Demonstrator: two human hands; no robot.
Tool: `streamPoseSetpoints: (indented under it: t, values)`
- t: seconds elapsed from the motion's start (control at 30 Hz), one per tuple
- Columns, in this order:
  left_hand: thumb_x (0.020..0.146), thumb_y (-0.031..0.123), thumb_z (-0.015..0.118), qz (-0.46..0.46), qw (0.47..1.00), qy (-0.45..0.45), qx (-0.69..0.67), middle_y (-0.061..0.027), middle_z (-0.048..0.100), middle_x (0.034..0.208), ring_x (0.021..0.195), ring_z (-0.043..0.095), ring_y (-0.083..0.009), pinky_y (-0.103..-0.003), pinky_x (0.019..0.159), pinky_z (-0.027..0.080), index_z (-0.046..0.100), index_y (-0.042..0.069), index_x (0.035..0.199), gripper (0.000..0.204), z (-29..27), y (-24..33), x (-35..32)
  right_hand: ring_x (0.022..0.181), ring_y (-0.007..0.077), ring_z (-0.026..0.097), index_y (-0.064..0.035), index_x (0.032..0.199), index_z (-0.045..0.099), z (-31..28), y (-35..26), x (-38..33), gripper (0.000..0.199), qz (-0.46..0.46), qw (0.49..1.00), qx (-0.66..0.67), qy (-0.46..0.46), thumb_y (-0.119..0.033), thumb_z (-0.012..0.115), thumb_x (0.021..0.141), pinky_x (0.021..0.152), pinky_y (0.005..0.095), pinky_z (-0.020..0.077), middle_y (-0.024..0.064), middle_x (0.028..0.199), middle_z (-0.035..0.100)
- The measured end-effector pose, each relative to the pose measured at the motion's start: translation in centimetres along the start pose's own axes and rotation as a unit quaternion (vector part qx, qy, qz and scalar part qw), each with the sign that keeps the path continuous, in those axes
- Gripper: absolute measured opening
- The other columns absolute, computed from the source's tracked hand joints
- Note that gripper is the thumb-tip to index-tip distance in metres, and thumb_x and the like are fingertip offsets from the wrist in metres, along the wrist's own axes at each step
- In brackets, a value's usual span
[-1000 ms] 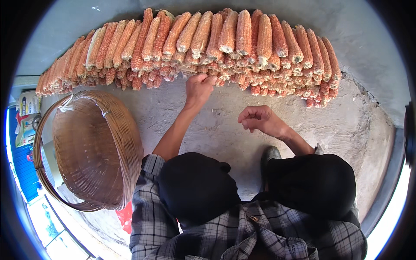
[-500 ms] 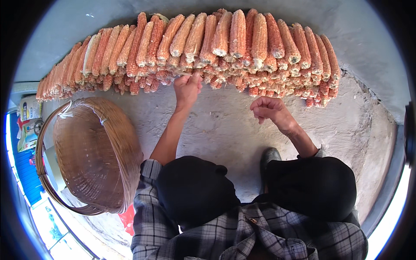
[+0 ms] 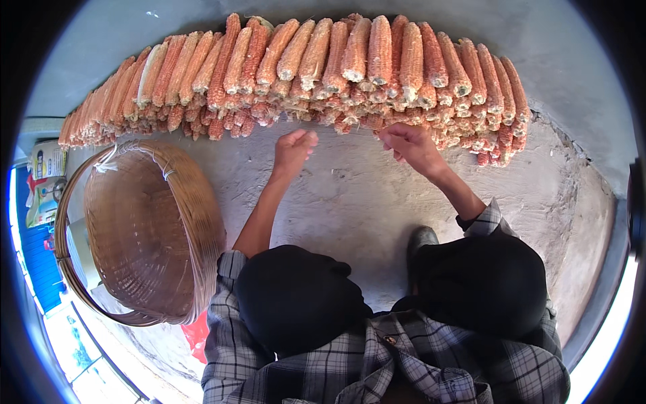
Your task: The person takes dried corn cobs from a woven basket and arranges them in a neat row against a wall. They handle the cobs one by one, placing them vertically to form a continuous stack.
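Note:
A long stack of orange-red corn cobs (image 3: 350, 54), stripped of kernels, lies against the wall, with most of the butt ends facing me. My left hand (image 3: 294, 149) is in the air just short of the stack, fingers curled in; whatever they may hold is hidden. At the lower edge of the cobs, right of the middle, my right hand (image 3: 412, 143) has thumb and forefinger brought together. Its fingertips are beside the cob ends, and I cannot make out what is between them.
To my left stands a large woven basket (image 3: 138, 229) with a tall hoop handle. Behind it are printed bags (image 3: 47, 192) and a red plastic piece (image 3: 196, 337). Rough concrete floor (image 3: 336, 188) lies between my knees and the cobs; a dark boot (image 3: 422, 237) shows beside my right knee.
My left hand has drawn back a little from the cobs. My right hand has reached forward and slightly left to the stack's lower edge, its fingers now pinched there.

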State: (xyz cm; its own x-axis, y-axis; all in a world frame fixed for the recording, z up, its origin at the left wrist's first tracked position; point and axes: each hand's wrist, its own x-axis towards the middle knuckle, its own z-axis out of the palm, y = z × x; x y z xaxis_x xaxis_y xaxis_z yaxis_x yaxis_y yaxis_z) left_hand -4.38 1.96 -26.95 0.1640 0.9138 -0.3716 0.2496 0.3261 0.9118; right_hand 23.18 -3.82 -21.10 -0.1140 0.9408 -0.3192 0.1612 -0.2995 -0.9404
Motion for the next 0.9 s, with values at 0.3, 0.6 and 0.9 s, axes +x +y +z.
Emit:
streamPoseSetpoints:
  t: [0.3, 0.6, 0.9]
  values:
    - [0.085, 0.017, 0.060, 0.071, 0.995, 0.029, 0.069, -0.0043, 0.061, 0.063, 0.059, 0.052, -0.0109, -0.029, 0.057, 0.042, 0.068, -0.001, 0.080, 0.020, 1.5, -0.4, 3.8, 0.063, 0.0259, 0.064, 0.0015, 0.082, 0.064, 0.9, 2.1, 2.0, 0.017, -0.109, 0.974, -0.182, 0.078, -0.010, 0.052, 0.087, 0.062, 0.0349, 0.0496, 0.0144, 0.070, 0.065]
    - [0.091, 0.016, 0.057, 0.076, 0.978, 0.063, 0.186, -0.0070, 0.069, 0.080, 0.072, 0.060, -0.0109, -0.025, 0.066, 0.048, 0.067, -0.001, 0.080, 0.023, 2.3, 1.5, 3.3, 0.059, 0.0284, 0.064, -0.0004, 0.076, 0.065, 1.8, 2.4, 2.6, 0.019, -0.066, 0.975, -0.159, 0.142, -0.014, 0.055, 0.085, 0.059, 0.0381, 0.0498, 0.0154, 0.065, 0.064]
    - [0.089, 0.022, 0.064, -0.004, 0.997, -0.074, 0.027, -0.0040, 0.068, 0.077, 0.068, 0.060, -0.0080, -0.024, 0.061, 0.049, 0.068, -0.002, 0.089, 0.024, 3.7, 0.7, 0.7, 0.057, 0.0281, 0.063, -0.0099, 0.079, 0.068, 2.6, 1.1, 2.1, 0.020, -0.179, 0.874, -0.419, 0.168, -0.026, 0.060, 0.086, 0.054, 0.0393, 0.0507, 0.0117, 0.064, 0.064]
